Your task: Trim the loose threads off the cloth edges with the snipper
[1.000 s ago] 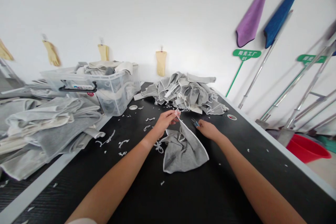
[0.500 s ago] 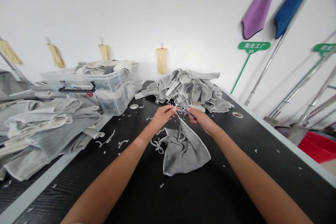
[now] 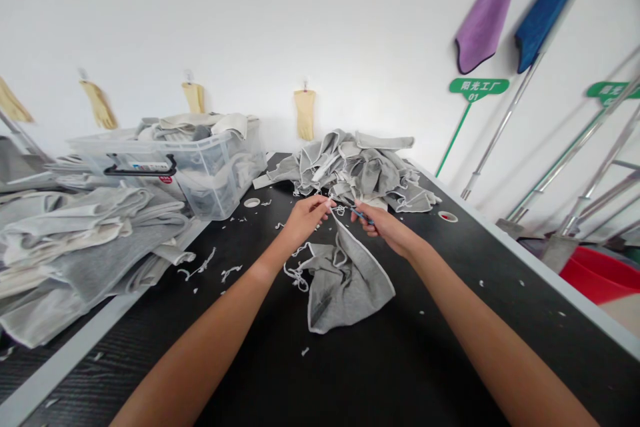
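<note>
head view: the left hand [image 3: 307, 219] has its grip pinched on one corner of a grey cloth [image 3: 345, 290], drawing the white-edged side up while the rest lies crumpled on the black worktop [image 3: 425, 373] between the forearms. the right hand [image 3: 384, 225] has its grip wrapped round a small blue-handled tool [image 3: 364, 217], just beside that corner; i cannot tell whether its blades are apart. with loose threads [image 3: 299, 275] at the cloth's left side, the step in hand looks like trimming the edge. a next cut would call for a taut corner and the tool's tip kept clear of the left fingertips.

as for writing, a green sign [image 3: 479, 85] by the wall reads "阳光工厂 01"; a second green sign [image 3: 613, 89] is partly hidden. the clear box [image 3: 213, 183] carries a label [image 3: 149, 166] and a red sticker [image 3: 165, 180], both too small to read.
</note>
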`<state>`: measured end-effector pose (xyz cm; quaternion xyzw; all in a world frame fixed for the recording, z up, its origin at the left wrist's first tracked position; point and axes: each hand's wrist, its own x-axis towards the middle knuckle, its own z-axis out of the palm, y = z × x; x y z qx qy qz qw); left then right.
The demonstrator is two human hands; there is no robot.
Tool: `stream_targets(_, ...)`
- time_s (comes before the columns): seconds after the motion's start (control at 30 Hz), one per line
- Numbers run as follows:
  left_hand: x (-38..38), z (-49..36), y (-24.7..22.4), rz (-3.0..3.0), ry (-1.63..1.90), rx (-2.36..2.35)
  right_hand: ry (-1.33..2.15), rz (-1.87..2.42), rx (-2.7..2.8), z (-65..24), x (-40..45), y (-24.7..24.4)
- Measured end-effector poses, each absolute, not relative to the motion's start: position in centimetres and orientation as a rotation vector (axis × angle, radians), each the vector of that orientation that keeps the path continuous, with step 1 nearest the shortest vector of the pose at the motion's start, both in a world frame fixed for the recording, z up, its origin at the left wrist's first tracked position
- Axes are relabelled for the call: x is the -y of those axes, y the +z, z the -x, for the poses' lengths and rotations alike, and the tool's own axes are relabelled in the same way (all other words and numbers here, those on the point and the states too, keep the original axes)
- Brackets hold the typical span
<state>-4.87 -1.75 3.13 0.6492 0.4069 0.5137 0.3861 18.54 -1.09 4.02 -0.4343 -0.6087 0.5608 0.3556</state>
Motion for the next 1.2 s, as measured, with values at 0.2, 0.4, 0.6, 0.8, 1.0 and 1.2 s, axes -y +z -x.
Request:
stream_targets(0.2, 2.0, 4.8, 3.6, -1.665, 1.321, -1.036, 1.608, 1.111, 1.533, -18.6, 1.2, 4.7)
stream_targets(0.4, 2.1, 4.7, 3.7, -1.678, 1.323, -1.027, 1.407, 1.239, 1.701, -18.0, 1.8, 5.4)
stream_targets(0.6, 2.1, 4.7, 3.8, -1.684, 1.367, -1.065, 0.898, 1.154, 2.023, -17.6, 2.6, 5.3)
stream_targets(0.8, 2.1, 4.6, 3.7, -1.657, 1.432, -1.096, 0.624, 1.138, 2.15, -17.5, 3.1, 5.6)
stream_targets(1.0, 2.2, 4.6, 3.5, -1.669, 1.498, -1.127, 0.505, 1.157, 2.193, -17.3, 3.8, 5.9)
stream_targets(1.2, 2.4, 4.5, 3.8, -1.848, 1.546, -1.128, 0.399, 1.207, 2.206, -17.0, 4.3, 6.0)
